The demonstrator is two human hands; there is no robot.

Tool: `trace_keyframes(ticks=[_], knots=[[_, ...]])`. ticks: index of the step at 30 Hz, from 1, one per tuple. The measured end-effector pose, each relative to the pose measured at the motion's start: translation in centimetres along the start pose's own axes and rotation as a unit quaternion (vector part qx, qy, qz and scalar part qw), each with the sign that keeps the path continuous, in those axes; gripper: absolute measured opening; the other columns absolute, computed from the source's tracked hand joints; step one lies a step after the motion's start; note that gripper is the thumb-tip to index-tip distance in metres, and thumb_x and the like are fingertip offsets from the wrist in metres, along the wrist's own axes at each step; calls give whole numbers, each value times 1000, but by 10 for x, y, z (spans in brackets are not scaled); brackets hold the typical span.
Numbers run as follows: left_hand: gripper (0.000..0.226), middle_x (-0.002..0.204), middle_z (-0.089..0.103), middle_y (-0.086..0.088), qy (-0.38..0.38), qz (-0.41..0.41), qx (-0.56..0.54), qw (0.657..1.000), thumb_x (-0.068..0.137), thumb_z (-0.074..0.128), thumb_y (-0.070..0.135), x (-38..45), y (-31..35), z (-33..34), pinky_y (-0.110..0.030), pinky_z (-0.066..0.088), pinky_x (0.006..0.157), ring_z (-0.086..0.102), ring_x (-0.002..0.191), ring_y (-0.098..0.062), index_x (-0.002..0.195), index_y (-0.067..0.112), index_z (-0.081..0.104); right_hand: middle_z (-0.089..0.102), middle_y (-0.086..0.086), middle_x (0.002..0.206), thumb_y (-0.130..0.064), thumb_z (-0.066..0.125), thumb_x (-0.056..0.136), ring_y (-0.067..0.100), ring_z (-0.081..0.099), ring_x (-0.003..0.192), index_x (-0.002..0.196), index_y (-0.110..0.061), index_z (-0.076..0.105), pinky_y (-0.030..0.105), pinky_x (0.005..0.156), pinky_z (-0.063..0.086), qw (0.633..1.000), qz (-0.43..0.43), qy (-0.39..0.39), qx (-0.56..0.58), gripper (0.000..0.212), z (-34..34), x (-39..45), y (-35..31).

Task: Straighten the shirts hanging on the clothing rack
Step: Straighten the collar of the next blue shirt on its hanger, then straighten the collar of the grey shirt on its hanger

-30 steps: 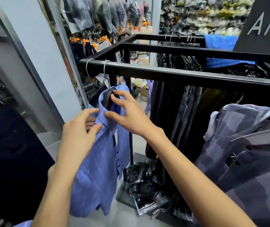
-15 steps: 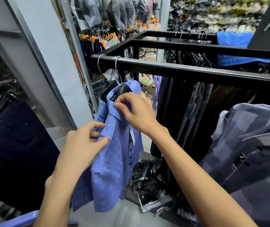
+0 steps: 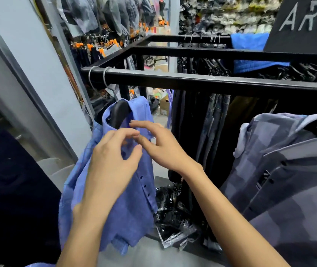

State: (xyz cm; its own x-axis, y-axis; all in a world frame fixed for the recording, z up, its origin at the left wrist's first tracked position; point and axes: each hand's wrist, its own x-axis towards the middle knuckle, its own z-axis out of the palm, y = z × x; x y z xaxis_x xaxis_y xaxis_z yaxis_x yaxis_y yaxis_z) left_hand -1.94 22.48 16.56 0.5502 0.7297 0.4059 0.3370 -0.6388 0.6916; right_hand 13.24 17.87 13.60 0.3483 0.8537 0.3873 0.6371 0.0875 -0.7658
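Observation:
A blue button-up shirt (image 3: 130, 199) hangs on a black hanger (image 3: 119, 114) at the left end of the black rack rail (image 3: 192, 81). My left hand (image 3: 111, 166) is at the shirt's front just below the collar, with its fingers and thumb curled round a fold of the fabric. My right hand (image 3: 163, 149) hovers beside it at the collar's right side, fingers spread and loose, holding nothing. A grey plaid shirt (image 3: 288, 170) hangs further right on the same rail, apart from both hands.
Dark trousers (image 3: 202, 122) hang behind the rail. Plastic-wrapped packs (image 3: 173, 218) lie on the rack's base. A pale wall panel (image 3: 28, 64) and a dark garment (image 3: 9, 189) stand close on the left. A black sign (image 3: 304, 22) sits at the top right.
My right hand has let go of the collar and opened. My left hand has moved up from the shirt's shoulder to the front below the collar.

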Motion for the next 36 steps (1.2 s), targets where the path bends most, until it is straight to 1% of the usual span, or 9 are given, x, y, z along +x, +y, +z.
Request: trace_keyframes(ticks=[3, 7, 11, 20, 25, 28, 30, 33, 36], knots=[[27, 104, 68, 16, -31, 12, -52, 998, 86, 72, 19, 2, 12, 24, -37, 57, 87, 66, 95, -1, 103, 41, 67, 65, -17, 134, -17, 57, 102, 2, 54, 126, 130, -26, 66, 16, 105, 41, 996, 16, 83, 18, 30, -31, -24, 5], [26, 99, 73, 17, -100, 38, -106, 989, 87, 74, 17, 5, 33, 67, -35, 57, 89, 69, 91, -2, 101, 38, 71, 67, -13, 130, -9, 61, 98, 4, 56, 126, 121, -22, 70, 28, 110, 42, 976, 23, 215, -41, 28, -80, -68, 9], [22, 95, 74, 17, -185, 77, -144, 969, 87, 73, 17, -3, 65, 112, -23, 55, 84, 68, 85, 2, 100, 34, 72, 67, -8, 127, -6, 64, 97, 3, 56, 126, 116, -18, 71, 33, 109, 43, 947, 50, 297, -116, 24, -126, -119, 8], [21, 96, 75, 15, -371, 154, -245, 883, 89, 72, 12, -55, 133, 184, -14, 52, 81, 69, 87, 1, 103, 27, 73, 51, 5, 136, -6, 66, 92, 24, 45, 129, 119, -20, 71, 28, 112, 35, 821, 161, 414, -359, 30, -170, -227, 5], [14, 95, 75, 12, -419, 162, -281, 848, 92, 71, 13, -82, 157, 208, -15, 53, 81, 71, 87, -2, 103, 21, 71, 57, -3, 127, -7, 57, 101, 15, 57, 124, 131, -16, 58, 42, 104, 49, 863, 183, 414, -225, 32, -179, -257, 9], [4, 86, 74, 9, -412, 112, -307, 851, 92, 71, 15, -94, 168, 217, -9, 50, 72, 69, 78, 2, 96, 16, 69, 65, -7, 129, -11, 55, 103, 1, 57, 123, 134, -15, 59, 22, 107, 44, 870, 210, 400, -198, 31, -178, -267, 9], [6, 81, 73, 8, -394, 64, -320, 859, 92, 70, 17, -100, 170, 220, -11, 51, 68, 69, 72, 1, 91, 14, 66, 69, -12, 124, -15, 57, 103, -6, 59, 118, 130, -16, 65, 11, 100, 43, 876, 231, 389, -165, 28, -179, -274, 7], [11, 78, 71, 3, -389, -14, -334, 859, 94, 67, 22, -110, 166, 219, -23, 56, 60, 70, 66, -9, 88, 13, 64, 74, -14, 110, -19, 64, 99, -6, 67, 105, 124, -18, 67, 10, 90, 49, 882, 241, 399, -69, 25, -183, -278, 7], [9, 79, 70, -1, -361, -71, -351, 861, 95, 63, 24, -118, 158, 214, -30, 56, 55, 69, 65, -15, 88, 16, 65, 76, -15, 106, -19, 67, 98, -8, 68, 102, 134, -23, 62, 14, 92, 52, 900, 236, 367, -26, 37, -184, -274, 8]])
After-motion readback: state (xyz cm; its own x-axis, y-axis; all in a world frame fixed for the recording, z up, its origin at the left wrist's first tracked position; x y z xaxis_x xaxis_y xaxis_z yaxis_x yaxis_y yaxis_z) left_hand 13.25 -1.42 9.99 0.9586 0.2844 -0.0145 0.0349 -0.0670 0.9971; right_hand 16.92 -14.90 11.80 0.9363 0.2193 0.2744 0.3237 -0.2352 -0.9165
